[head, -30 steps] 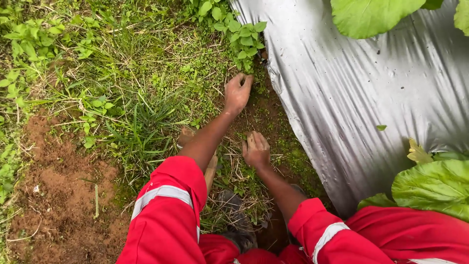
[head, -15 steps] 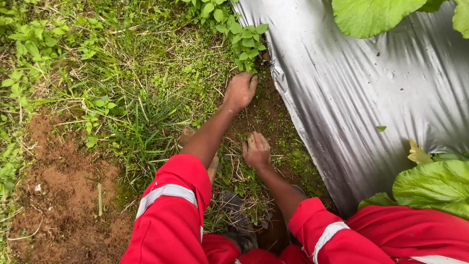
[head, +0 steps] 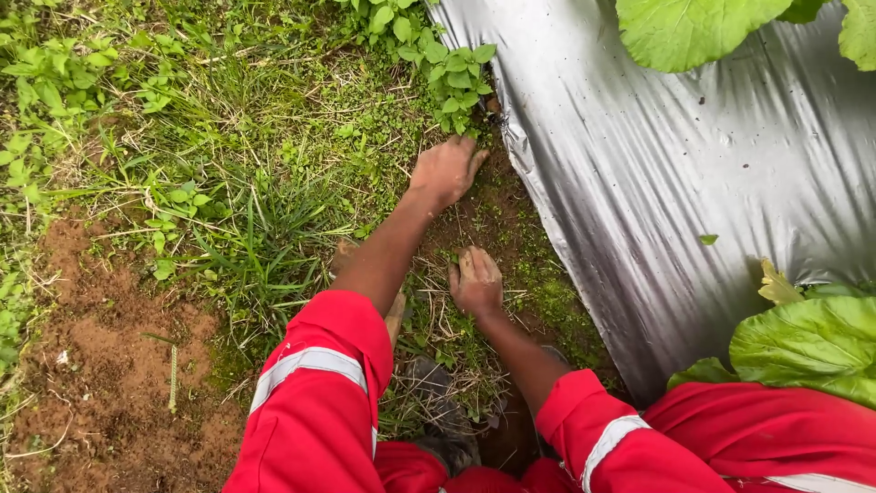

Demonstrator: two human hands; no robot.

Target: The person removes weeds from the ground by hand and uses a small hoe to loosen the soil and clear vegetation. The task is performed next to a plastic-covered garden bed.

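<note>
The left hand (head: 445, 171) reaches far forward to the base of a leafy weed (head: 456, 82) growing right at the edge of the silver sheet (head: 657, 201); its fingers curl down into the stems and soil, though whether they have closed on a stem cannot be told. The right hand (head: 476, 281) lies nearer, palm down and fingers spread flat on the mossy soil (head: 520, 246), clamped on nothing. Grass (head: 265, 228) stands to the left, bare dirt (head: 100, 365) near left, big leaves (head: 803, 342) on the right. Weeding here likely goes best with a low grasp at the roots and a steady pull away from the sheet, so the plastic is not torn
</note>
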